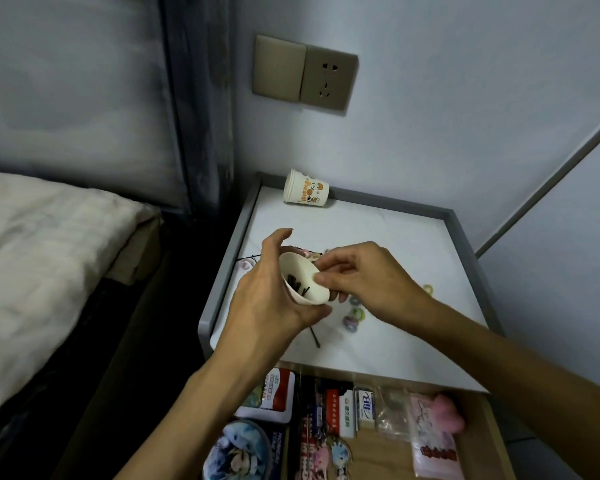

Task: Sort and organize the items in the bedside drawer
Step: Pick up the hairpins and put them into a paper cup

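My left hand (269,299) grips a white paper cup (300,277), tilted toward me above the nightstand top (395,237). Several black hairpins (298,285) lie inside the cup. My right hand (364,277) is at the cup's rim, its fingers curled and pinching there; what they pinch is too small to tell. One black hairpin (315,337) lies on the top below my left hand. Small coloured hair ties (352,320) lie scattered on the top to the right of the cup. The open drawer (478,445) is below, filled with packets and badges.
A second printed paper cup (305,188) lies on its side at the back of the nightstand. A wall socket (303,76) is above it. The bed (42,258) stands to the left. The drawer holds a pink plush (447,412), cards and a round badge (236,455).
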`<state>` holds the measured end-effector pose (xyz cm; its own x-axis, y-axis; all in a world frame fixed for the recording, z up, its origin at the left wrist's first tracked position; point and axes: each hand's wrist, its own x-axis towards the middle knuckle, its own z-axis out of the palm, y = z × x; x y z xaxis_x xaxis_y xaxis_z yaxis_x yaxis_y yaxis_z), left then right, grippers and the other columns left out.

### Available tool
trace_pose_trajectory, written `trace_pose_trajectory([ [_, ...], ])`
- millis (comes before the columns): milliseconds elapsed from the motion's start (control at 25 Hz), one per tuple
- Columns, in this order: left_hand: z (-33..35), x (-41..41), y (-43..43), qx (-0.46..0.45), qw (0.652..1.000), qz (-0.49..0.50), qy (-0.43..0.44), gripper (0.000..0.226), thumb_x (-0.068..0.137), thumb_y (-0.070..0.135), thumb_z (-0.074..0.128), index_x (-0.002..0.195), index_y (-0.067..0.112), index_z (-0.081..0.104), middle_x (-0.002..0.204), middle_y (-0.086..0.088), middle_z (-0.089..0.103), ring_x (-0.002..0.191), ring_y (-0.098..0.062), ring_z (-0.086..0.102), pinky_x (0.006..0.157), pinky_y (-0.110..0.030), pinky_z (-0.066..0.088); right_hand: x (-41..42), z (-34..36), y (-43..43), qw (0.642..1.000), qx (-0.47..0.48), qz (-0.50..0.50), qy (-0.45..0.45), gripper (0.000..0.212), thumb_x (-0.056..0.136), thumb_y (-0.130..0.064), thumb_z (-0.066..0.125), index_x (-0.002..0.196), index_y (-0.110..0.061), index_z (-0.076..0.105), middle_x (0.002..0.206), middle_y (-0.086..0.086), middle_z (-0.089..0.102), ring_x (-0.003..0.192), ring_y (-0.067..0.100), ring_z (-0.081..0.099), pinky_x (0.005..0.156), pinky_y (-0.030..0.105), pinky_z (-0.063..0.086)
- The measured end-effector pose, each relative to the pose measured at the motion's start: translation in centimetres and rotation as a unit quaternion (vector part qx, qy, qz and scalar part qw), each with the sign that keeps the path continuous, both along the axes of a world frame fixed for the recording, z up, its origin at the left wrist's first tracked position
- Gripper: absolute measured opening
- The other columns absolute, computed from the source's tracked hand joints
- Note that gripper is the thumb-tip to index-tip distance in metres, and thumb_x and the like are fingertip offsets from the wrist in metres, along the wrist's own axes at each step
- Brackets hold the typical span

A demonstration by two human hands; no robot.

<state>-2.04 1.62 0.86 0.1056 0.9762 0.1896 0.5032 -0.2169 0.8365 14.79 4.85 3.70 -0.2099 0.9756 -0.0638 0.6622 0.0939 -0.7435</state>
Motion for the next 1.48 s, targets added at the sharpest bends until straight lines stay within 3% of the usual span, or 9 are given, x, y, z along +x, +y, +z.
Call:
trace_pose_trajectory([
  [200,-0.1,-0.9,-0.1,-0.032,0.996,-0.025,0.079,0.114,0.056,0.042,0.091,0.146,0.034,0.022,0.114,0.008,0.056,0.101,-0.012,0.055,0.081,-0.023,0.047,-0.6,-1.8,-0.1,0.997,-0.047,-0.008,0.059,0.014,0.088,-0.014,0.07,0.1,-0.009,0.074,0.079,0.007,0.074,0.062,0.008,0.065,0.063,0.021,0.053],
  [360,0.2,-2.7,0.4,-0.029,0.995,0.054,0.077,0.104,0.056,0.044,0.09,0.14,0.034,0.029,0.118,0.004,0.061,0.106,-0.02,0.059,0.084,-0.036,0.052,2.1,-4.3,5.0,0.977,0.083,-0.006,-0.195,0.026,0.087,-0.019,0.071,0.113,-0.024,0.071,0.105,-0.001,0.067,0.094,0.011,0.061,0.078,0.024,0.043],
  [480,0.2,-3.8,1.2,-0.04,0.995,0.078,0.057,0.103,0.058,0.043,0.09,0.14,0.033,0.03,0.115,0.002,0.061,0.105,-0.022,0.059,0.083,-0.034,0.051,3.4,-6.5,8.1,0.96,0.04,0.06,-0.271,0.047,0.085,-0.024,0.075,0.129,-0.026,0.06,0.121,0.002,0.054,0.11,0.018,0.05,0.086,0.026,0.039],
  [720,-0.1,-4.5,1.8,-0.051,0.994,0.076,0.057,0.102,0.059,0.044,0.089,0.14,0.034,0.028,0.118,0.003,0.061,0.107,-0.021,0.058,0.078,-0.029,0.045,3.2,-8.2,9.5,0.966,0.072,0.033,-0.246,0.014,0.086,-0.022,0.073,0.1,-0.021,0.069,0.092,-0.004,0.063,0.086,0.014,0.058,0.07,0.025,0.041],
  [960,0.1,-4.5,1.4,-0.052,0.995,0.071,0.049,0.102,0.06,0.045,0.088,0.141,0.035,0.027,0.118,0.002,0.061,0.108,-0.021,0.058,0.083,-0.033,0.05,5.8,-6.5,9.3,0.989,0.027,-0.069,-0.129,0.01,0.085,-0.013,0.074,0.093,-0.02,0.072,0.083,-0.01,0.069,0.077,-0.001,0.064,0.066,0.006,0.046],
  [1080,0.2,-4.5,1.2,-0.052,0.996,0.066,0.045,0.102,0.061,0.046,0.088,0.141,0.034,0.027,0.118,0.003,0.06,0.108,-0.021,0.058,0.084,-0.033,0.05,6.6,-5.9,9.1,0.987,0.018,-0.09,-0.135,0.005,0.088,-0.019,0.072,0.091,-0.021,0.072,0.082,-0.008,0.071,0.078,0.0,0.065,0.072,0.015,0.049],
  [1280,0.2,-4.2,1.2,-0.055,0.995,0.066,0.039,0.099,0.06,0.045,0.088,0.138,0.035,0.029,0.108,0.006,0.057,0.104,-0.022,0.06,0.084,-0.036,0.052,7.6,-6.3,9.1,0.978,-0.015,-0.094,-0.187,0.01,0.087,-0.028,0.073,0.091,-0.02,0.069,0.086,-0.005,0.067,0.079,0.009,0.062,0.063,0.015,0.043],
  [1400,0.2,-3.9,1.3,-0.051,0.996,0.067,0.038,0.098,0.061,0.045,0.088,0.138,0.034,0.03,0.115,0.003,0.06,0.104,-0.021,0.06,0.084,-0.037,0.052,7.8,-6.4,9.3,0.964,0.065,-0.056,-0.251,0.026,0.083,-0.033,0.076,0.105,-0.022,0.068,0.101,-0.004,0.061,0.092,0.011,0.055,0.077,0.025,0.043],
  [1480,0.2,-3.7,1.4,-0.047,0.996,0.066,0.041,0.097,0.061,0.045,0.088,0.139,0.034,0.03,0.118,0.003,0.06,0.105,-0.021,0.06,0.084,-0.036,0.052,6.9,-6.1,9.3,0.955,0.109,-0.014,-0.276,0.02,0.085,-0.032,0.073,0.103,-0.023,0.07,0.104,-0.004,0.062,0.096,0.012,0.053,0.082,0.03,0.044],
])
